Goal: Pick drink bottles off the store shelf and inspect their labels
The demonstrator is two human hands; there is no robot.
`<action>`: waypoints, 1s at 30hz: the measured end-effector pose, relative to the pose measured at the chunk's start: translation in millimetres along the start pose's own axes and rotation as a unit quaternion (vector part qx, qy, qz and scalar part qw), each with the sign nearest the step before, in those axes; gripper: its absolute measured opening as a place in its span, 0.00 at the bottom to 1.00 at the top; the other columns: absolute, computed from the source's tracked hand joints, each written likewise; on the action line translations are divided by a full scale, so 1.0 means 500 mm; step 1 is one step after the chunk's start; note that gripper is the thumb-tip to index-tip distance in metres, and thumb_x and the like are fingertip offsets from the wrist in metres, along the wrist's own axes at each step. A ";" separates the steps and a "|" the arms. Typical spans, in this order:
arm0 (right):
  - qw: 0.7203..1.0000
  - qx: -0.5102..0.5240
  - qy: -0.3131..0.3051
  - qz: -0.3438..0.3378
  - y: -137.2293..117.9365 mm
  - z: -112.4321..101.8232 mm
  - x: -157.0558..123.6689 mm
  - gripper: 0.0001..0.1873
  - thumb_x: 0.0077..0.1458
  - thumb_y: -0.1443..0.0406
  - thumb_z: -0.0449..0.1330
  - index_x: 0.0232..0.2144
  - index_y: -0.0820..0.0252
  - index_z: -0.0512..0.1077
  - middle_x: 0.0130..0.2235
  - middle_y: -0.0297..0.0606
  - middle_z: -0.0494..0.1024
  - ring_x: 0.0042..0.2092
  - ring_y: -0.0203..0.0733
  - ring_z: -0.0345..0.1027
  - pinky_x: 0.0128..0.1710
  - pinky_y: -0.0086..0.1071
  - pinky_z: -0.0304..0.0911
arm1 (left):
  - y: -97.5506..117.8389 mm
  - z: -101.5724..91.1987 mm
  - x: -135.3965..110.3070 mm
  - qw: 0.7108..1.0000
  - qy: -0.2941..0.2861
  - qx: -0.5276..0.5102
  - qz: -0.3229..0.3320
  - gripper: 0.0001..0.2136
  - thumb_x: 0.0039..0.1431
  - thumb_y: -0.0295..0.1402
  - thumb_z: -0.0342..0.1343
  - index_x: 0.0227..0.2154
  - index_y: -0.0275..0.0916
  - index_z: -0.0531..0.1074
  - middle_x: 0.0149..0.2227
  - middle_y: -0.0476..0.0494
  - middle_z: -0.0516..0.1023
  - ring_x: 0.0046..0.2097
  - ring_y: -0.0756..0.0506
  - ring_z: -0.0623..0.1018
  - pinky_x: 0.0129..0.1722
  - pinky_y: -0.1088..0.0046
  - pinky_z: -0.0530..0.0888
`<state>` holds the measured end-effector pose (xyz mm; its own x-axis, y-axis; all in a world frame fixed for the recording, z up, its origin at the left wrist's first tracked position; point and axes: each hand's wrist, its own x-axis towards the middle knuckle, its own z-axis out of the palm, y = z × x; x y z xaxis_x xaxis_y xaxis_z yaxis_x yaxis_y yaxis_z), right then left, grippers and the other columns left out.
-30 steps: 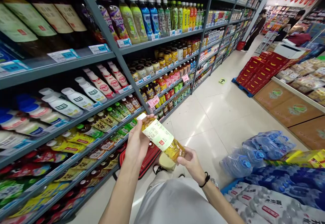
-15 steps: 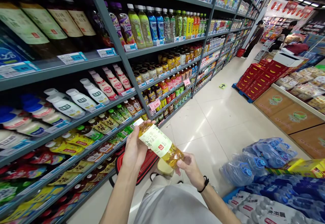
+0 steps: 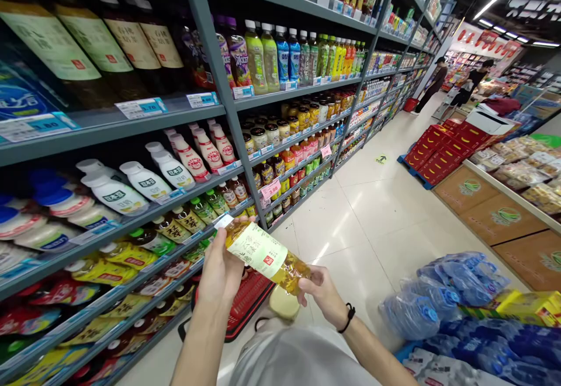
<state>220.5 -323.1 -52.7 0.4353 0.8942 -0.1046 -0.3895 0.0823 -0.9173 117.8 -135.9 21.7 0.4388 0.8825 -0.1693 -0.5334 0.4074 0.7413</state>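
Bottle: the amber drink bottle (image 3: 263,254) is held slantwise higher than the red basket (image 3: 252,299), its white cap (image 3: 224,221) directed toward the shelf rack (image 3: 211,41).
Left hand (image 3: 222,272): the bottle's neck end is cradled by it, above the basket (part of which is hidden behind it).
Right hand (image 3: 322,294): the bottle's base is gripped between thumb and fingers, to the right of the basket; a black band (image 3: 347,318) is worn at the wrist.
Shelf rack: drinks are ranged on it, left of the basket and beyond.
Water jugs (image 3: 412,315): they are grouped well right of the basket.
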 end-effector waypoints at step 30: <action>0.992 -0.024 -0.104 0.066 -0.064 0.006 0.273 0.38 0.47 0.34 0.69 0.24 0.65 0.73 0.20 0.38 0.74 0.18 0.33 0.65 0.19 0.26 0.59 | 0.054 -0.017 0.210 0.995 0.093 0.032 0.020 0.19 0.46 0.58 0.71 0.36 0.54 0.82 0.51 0.65 0.84 0.73 0.35 0.63 0.75 0.52 0.64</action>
<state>290.1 -202.5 -36.2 0.2049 0.9676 -0.1474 -0.3913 -0.0571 -0.9185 143.4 -30.4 18.7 0.2739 0.9285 -0.2507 -0.4990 0.3600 0.7883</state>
